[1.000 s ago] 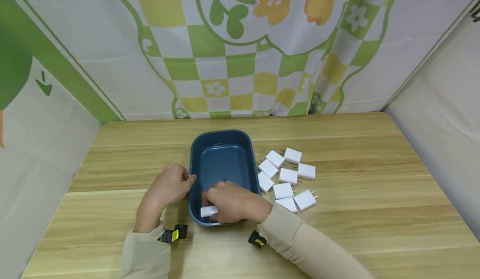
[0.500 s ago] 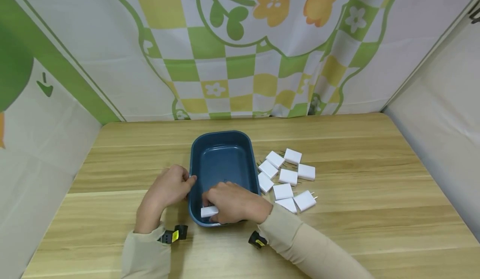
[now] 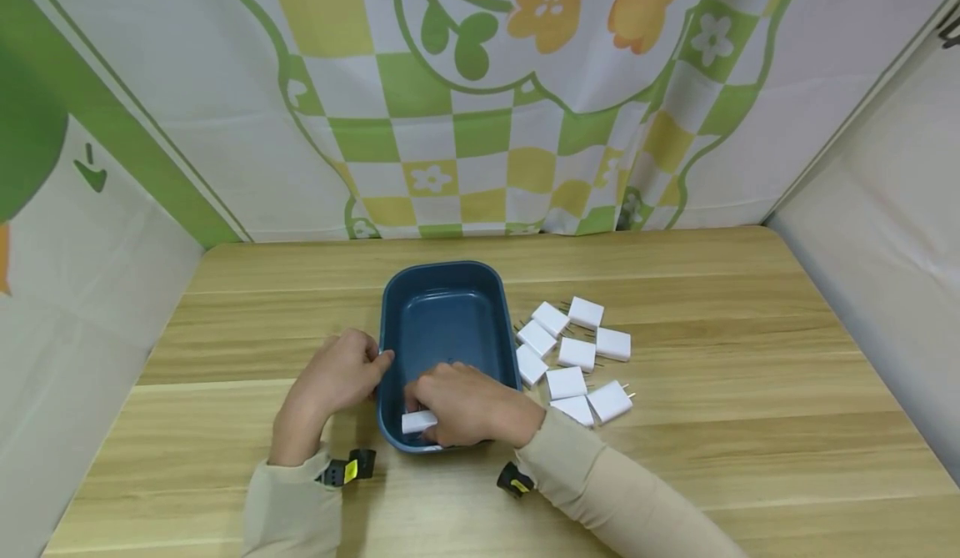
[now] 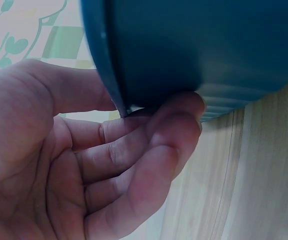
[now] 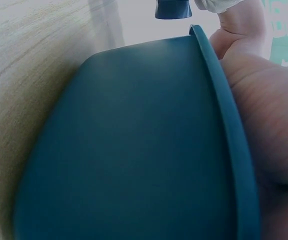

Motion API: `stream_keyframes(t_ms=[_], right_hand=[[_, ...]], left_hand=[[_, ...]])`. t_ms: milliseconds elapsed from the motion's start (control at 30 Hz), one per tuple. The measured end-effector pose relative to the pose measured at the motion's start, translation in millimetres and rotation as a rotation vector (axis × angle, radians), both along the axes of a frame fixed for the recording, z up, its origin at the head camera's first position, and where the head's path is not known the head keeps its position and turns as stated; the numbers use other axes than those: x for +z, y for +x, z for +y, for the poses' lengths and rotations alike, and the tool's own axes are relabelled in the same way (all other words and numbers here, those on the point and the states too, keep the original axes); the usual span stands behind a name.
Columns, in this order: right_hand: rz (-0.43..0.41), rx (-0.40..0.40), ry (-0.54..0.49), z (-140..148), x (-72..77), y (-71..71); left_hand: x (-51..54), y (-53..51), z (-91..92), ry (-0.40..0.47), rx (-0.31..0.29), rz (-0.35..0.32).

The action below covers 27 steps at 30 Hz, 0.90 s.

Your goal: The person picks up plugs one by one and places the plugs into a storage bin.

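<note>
A deep blue plastic bin (image 3: 444, 324) with rounded corners sits on the table. My left hand (image 3: 341, 374) grips its left rim, and the left wrist view has the thumb inside the wall (image 4: 149, 45) and the curled fingers (image 4: 156, 170) outside. Reaching over the near right side, my right hand (image 3: 461, 406) is inside the bin. It holds a white charger plug (image 3: 418, 422) in the near left corner; the fingertips are mostly hidden. The right wrist view is filled by the bin's outer wall (image 5: 129, 140), with part of the right hand (image 5: 274, 115) above the rim.
Several white charger plugs (image 3: 576, 353) lie loosely grouped on the wooden table (image 3: 712, 374) close to the bin's right side, prongs pointing various ways. A patterned curtain (image 3: 480, 133) hangs behind the table. Small black wrist cameras (image 3: 363, 463) stick out from both cuffs.
</note>
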State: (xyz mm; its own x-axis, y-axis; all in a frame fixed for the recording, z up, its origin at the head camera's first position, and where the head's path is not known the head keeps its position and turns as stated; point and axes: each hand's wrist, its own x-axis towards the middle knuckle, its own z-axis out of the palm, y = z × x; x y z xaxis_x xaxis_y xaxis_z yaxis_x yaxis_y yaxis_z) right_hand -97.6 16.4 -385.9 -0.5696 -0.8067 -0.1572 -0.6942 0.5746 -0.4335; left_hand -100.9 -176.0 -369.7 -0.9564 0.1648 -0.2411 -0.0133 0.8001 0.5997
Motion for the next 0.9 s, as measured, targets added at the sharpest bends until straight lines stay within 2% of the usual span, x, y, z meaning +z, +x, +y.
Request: stream_keyframes(t_ms=[500,700,900], right_hand=[[0.019,0.000,-0.001,1,0.7,-0.4],[0.038,-0.011,-0.017,9,9.7,-0.3],[0.054,-0.065,-0.080,24,23.8,2.3]], left_hand=[[0.0,0.2,-0.4,0.000,-0.009,0.009],[-0.4,0.2,-1.0,-0.004,-0.015,0.021],[0.6,0.5,-2.0,0.007,-0.013,0.008]])
